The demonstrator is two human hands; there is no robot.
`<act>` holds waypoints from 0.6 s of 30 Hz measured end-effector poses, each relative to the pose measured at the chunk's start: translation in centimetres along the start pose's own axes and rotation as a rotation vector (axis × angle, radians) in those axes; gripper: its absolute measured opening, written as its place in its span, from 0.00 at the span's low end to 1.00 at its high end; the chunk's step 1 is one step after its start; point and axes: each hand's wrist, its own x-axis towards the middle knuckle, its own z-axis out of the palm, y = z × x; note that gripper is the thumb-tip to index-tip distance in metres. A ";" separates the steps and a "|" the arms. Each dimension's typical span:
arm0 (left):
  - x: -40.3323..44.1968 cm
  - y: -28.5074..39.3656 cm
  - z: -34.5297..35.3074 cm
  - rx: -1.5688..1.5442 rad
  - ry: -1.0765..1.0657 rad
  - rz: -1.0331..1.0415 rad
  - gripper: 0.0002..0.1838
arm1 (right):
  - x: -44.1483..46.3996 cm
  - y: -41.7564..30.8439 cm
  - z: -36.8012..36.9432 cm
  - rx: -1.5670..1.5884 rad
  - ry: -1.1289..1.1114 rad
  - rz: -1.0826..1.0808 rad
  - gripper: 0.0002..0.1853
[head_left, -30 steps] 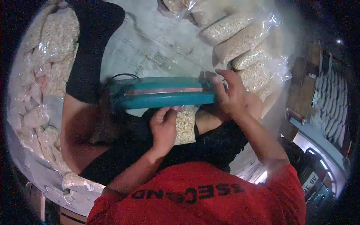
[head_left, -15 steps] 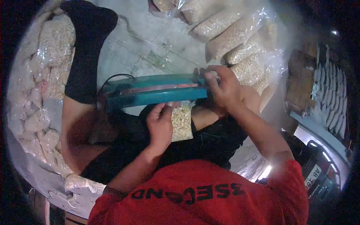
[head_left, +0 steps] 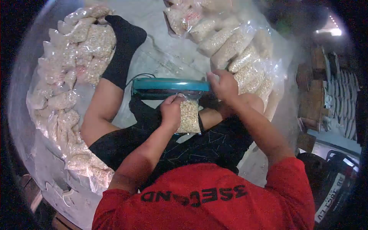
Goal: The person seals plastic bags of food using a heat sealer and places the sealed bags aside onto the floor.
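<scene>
A teal bag sealer point(head_left: 165, 84) lies across in front of me, between my bent legs, its upper arm down against the base. My right hand point(head_left: 225, 86) is closed at the right end of that arm, thumb and fingers by its tip. My left hand point(head_left: 171, 112) pinches the top edge of a small clear plastic bag point(head_left: 189, 118) filled with pale, dry pieces. The bag hangs just below the sealer, upright over my lap. Its very top is partly hidden at the sealer's near edge.
Many filled bags point(head_left: 61, 99) lie heaped on the left. More long filled bags point(head_left: 234, 44) rest in a row at the upper right. A black cable point(head_left: 140, 75) leaves the sealer's left end. At far right stand wooden boxes point(head_left: 316, 96) and a vehicle plate point(head_left: 329, 197).
The sealer's arm has come down, closing the gap between its two bars. My right hand has curled at the arm's end. The left hand and bag have moved slightly up, and the view has shifted.
</scene>
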 end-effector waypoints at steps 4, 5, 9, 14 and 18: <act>-0.2 0.4 0.2 0.127 0.020 0.061 0.07 | -0.2 0.2 -0.1 -0.005 -0.010 -0.006 0.35; 0.1 0.1 0.1 0.127 0.016 0.060 0.07 | 0.0 0.5 -0.3 -0.005 -0.032 -0.037 0.35; 0.2 0.0 0.2 0.042 -0.010 0.041 0.05 | -0.7 -1.2 -2.1 -0.046 0.058 -0.083 0.35; 2.5 -2.3 -1.2 -0.064 -0.062 0.015 0.07 | -1.3 -4.3 -6.6 -0.090 -0.009 -0.011 0.27; 2.1 -1.6 -0.8 -0.118 -0.107 -0.005 0.06 | -2.8 -6.2 -9.5 -0.078 0.012 -0.012 0.24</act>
